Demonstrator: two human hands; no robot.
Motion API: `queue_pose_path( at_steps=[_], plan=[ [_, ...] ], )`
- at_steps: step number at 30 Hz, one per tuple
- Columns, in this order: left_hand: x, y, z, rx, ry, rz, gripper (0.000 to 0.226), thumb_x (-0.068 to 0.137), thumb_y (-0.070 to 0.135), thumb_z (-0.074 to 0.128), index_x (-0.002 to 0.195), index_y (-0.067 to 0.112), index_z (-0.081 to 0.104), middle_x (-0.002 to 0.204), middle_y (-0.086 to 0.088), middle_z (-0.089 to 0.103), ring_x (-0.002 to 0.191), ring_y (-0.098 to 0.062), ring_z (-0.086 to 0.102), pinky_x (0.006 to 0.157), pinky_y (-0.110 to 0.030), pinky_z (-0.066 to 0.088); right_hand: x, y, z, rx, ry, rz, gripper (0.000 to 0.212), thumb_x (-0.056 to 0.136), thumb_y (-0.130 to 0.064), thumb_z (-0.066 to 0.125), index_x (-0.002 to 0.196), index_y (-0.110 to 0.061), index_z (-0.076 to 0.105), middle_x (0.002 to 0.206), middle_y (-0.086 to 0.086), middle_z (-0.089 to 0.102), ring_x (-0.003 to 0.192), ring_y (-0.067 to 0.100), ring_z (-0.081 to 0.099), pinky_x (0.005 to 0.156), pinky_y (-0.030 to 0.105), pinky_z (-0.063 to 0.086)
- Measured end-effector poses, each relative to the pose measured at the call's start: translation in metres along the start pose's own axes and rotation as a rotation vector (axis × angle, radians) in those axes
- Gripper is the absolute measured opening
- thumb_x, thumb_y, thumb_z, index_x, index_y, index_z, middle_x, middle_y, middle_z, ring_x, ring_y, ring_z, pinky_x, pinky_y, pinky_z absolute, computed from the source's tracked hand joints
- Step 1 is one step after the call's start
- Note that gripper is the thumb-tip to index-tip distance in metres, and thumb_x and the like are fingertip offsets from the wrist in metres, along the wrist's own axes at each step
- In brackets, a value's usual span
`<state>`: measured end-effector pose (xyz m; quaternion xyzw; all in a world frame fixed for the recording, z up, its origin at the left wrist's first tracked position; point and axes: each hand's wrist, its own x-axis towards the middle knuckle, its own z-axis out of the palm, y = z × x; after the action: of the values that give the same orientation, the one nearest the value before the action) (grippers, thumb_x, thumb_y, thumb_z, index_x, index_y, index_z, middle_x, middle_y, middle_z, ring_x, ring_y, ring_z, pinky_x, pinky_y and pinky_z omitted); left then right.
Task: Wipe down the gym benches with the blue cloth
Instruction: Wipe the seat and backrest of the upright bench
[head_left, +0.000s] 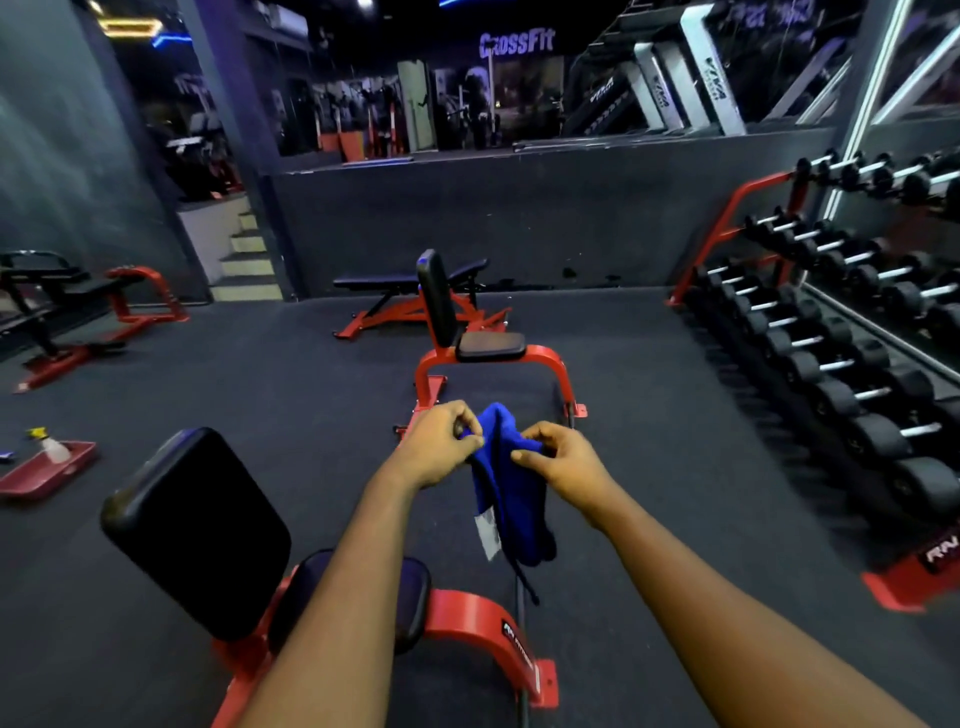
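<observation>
A blue cloth with a white label hangs in the air in front of me. My left hand pinches its upper left edge and my right hand pinches its upper right edge. Below my arms stands a red-framed bench with an upright black back pad and a small black seat. A second red bench of the same kind stands further ahead, just beyond the cloth. A flat adjustable bench stands behind it near the wall.
A red tray with a spray bottle lies on the dark floor at left. A long dumbbell rack runs along the right side. Another red-framed machine stands at far left, with steps behind.
</observation>
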<state>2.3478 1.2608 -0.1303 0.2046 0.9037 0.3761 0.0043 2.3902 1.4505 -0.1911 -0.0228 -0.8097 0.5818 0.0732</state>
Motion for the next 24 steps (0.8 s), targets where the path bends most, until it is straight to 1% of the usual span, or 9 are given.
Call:
queue_pose_path(
  at_steps=[2,5,8,9,11,14,16,20,24],
  plan=[
    [0.009,-0.009,0.000,0.064,0.059,-0.017,0.014,0.084,0.003,0.060,0.084,0.017,0.061,0.072,-0.004,0.057,0.061,-0.016,0.050,0.056,-0.022,0.043,0.013,0.006,-0.026,-0.050,0.115,0.063,0.014,0.079,-0.018,0.078,0.090,-0.019,0.069,0.090,0.002,0.072,0.088,0.022,0.069,0.081,0.041,0.058],
    [0.026,-0.025,-0.004,0.099,0.164,-0.049,0.026,0.084,-0.005,0.051,0.101,0.012,0.059,0.078,-0.006,0.057,0.061,-0.016,0.048,0.052,-0.013,0.036,0.035,0.019,-0.062,-0.229,0.246,0.199,0.020,0.075,-0.014,0.082,0.092,-0.013,0.071,0.093,0.005,0.071,0.089,0.021,0.066,0.082,0.035,0.055],
    [0.052,-0.041,-0.008,0.097,0.236,-0.134,0.026,0.091,-0.002,0.055,0.114,0.009,0.059,0.099,-0.005,0.058,0.088,-0.022,0.057,0.076,-0.023,0.043,0.053,0.027,-0.084,-0.267,0.320,0.295,0.018,0.073,-0.014,0.083,0.086,-0.010,0.072,0.089,0.007,0.070,0.087,0.022,0.065,0.082,0.036,0.055],
    [0.063,-0.046,-0.009,0.094,0.252,-0.150,0.019,0.093,0.001,0.057,0.111,0.008,0.061,0.103,-0.006,0.059,0.094,-0.023,0.057,0.079,-0.026,0.042,0.061,0.027,-0.088,-0.270,0.341,0.295,0.018,0.073,-0.016,0.084,0.083,-0.010,0.071,0.087,0.006,0.070,0.085,0.021,0.066,0.079,0.036,0.055],
    [0.081,-0.049,-0.010,0.091,0.289,-0.169,0.007,0.095,0.006,0.057,0.094,0.010,0.063,0.101,-0.007,0.062,0.091,-0.019,0.055,0.077,-0.027,0.039,0.074,0.025,-0.095,-0.269,0.356,0.271,0.020,0.073,-0.021,0.085,0.079,-0.010,0.070,0.080,0.004,0.069,0.077,0.017,0.064,0.065,0.029,0.052],
    [0.111,-0.050,-0.015,0.013,0.377,-0.216,0.012,0.098,0.009,0.055,0.088,0.010,0.060,0.092,-0.007,0.060,0.086,-0.021,0.056,0.071,-0.030,0.039,0.103,0.025,-0.104,-0.207,0.319,0.237,0.030,0.077,-0.031,0.082,0.073,-0.006,0.065,0.068,0.000,0.063,0.064,0.013,0.055,0.054,0.025,0.041],
    [0.128,-0.053,-0.017,-0.038,0.468,-0.226,0.014,0.100,0.012,0.051,0.093,0.007,0.062,0.090,-0.010,0.060,0.084,-0.025,0.058,0.069,-0.032,0.039,0.117,0.026,-0.109,-0.137,0.257,0.206,0.037,0.083,-0.037,0.076,0.070,-0.008,0.057,0.064,0.000,0.055,0.063,0.015,0.049,0.057,0.028,0.038],
    [0.164,-0.047,-0.009,-0.091,0.615,-0.157,0.018,0.104,0.014,0.044,0.104,0.002,0.057,0.089,-0.012,0.056,0.079,-0.024,0.051,0.067,-0.033,0.035,0.143,0.025,-0.113,0.070,0.159,0.113,0.028,0.098,-0.036,0.056,0.091,-0.009,0.058,0.093,0.002,0.064,0.088,0.015,0.058,0.080,0.036,0.047],
    [0.198,-0.034,0.009,-0.128,0.701,-0.096,0.020,0.104,0.011,0.038,0.092,0.002,0.051,0.077,-0.006,0.051,0.065,-0.018,0.044,0.057,-0.035,0.029,0.175,0.035,-0.121,0.233,0.248,0.153,0.029,0.102,-0.037,0.048,0.103,-0.010,0.059,0.100,0.003,0.066,0.091,0.017,0.060,0.085,0.037,0.049]
  ],
)
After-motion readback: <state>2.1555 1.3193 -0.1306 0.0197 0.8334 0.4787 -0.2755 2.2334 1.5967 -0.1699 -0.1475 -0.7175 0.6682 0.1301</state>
